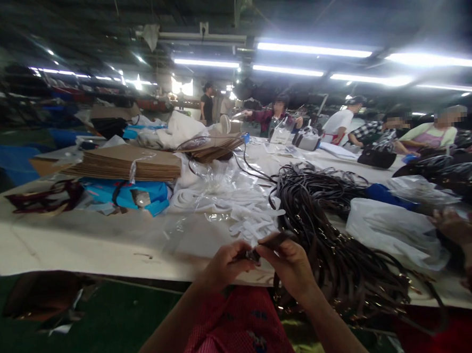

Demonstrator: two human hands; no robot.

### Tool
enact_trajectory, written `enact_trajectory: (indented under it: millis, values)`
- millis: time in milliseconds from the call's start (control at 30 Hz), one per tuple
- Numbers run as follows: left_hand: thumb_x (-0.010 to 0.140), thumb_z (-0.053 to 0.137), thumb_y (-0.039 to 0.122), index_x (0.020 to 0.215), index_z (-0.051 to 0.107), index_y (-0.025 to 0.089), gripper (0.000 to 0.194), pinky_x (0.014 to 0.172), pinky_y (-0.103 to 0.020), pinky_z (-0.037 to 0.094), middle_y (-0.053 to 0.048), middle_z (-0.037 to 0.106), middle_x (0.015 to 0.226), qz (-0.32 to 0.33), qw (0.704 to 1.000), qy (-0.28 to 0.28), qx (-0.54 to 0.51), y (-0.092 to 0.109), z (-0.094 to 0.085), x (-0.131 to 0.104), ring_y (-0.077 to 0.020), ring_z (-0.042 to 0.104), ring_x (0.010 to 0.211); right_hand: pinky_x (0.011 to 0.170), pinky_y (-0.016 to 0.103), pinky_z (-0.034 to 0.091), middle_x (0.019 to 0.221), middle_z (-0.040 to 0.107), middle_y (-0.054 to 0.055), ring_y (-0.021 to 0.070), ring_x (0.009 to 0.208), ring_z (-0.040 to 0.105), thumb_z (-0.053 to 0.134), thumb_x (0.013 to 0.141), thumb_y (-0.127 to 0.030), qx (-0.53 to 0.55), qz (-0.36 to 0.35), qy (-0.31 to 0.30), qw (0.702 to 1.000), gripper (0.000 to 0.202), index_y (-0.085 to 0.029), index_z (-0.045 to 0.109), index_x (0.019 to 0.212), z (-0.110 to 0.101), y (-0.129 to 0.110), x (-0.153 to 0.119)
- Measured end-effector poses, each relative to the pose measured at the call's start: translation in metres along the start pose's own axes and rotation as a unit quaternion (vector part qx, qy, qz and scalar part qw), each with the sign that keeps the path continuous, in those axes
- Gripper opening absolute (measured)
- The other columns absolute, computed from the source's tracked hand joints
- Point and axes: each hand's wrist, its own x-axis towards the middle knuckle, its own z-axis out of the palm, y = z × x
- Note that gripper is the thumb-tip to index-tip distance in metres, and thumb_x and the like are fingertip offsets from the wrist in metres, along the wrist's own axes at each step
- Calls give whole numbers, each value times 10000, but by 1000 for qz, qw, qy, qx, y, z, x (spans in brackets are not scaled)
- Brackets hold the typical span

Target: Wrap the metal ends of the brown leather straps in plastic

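Observation:
Both of my hands meet over the table's front edge, closed on a dark brown strap (279,240). My left hand (228,263) pinches one part of it, by a small shiny piece that looks like metal. Fingers of my right hand (292,264) grip the strap close by, and its flat end sticks out above them. Just right of my hands lies a big heap of dark straps (323,240) with gold-coloured metal fittings. White strips (254,218) in clear plastic lie right behind my hands.
Stacked brown cardboard sheets (131,164) and a blue package (121,193) lie on the white table (84,244) at left. A translucent plastic bag (395,230) sits right of the straps, near another person's hand (459,227). Several people work across the table.

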Motion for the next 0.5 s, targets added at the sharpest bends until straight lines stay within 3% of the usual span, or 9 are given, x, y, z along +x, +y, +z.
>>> enact_trajectory:
  millis: [67,167,333,500]
  values:
    - [765,722,322,831,652,142,204,713,-250,433,-38,681,782,1,1000,2,-19,8,2,2,-158,609,756,607,280,481,660,682,4,163,608,589,767,692,-269,-54,-51,-10,997,59,-227,749,731,0,-13,7]
    - [780,716,436,854,655,142,309,746,-282,469,-51,695,779,24,994,43,-96,22,8,2,-179,652,752,569,275,483,652,689,8,163,580,593,743,711,-293,-68,-58,-54,995,73,-222,747,727,-1,-29,19]
    - [637,841,378,791,610,152,358,741,-294,484,-54,714,790,43,978,126,-161,35,15,4,-184,665,733,600,274,490,666,699,10,169,623,612,746,733,-337,-84,-29,-134,987,136,-207,750,771,-7,-40,36]
    - [692,743,345,762,578,156,260,674,-273,442,-32,667,689,25,981,134,-135,34,11,8,-166,611,671,595,266,468,645,668,11,154,605,588,735,744,-376,-75,25,-189,979,200,-179,747,775,-3,-48,38]
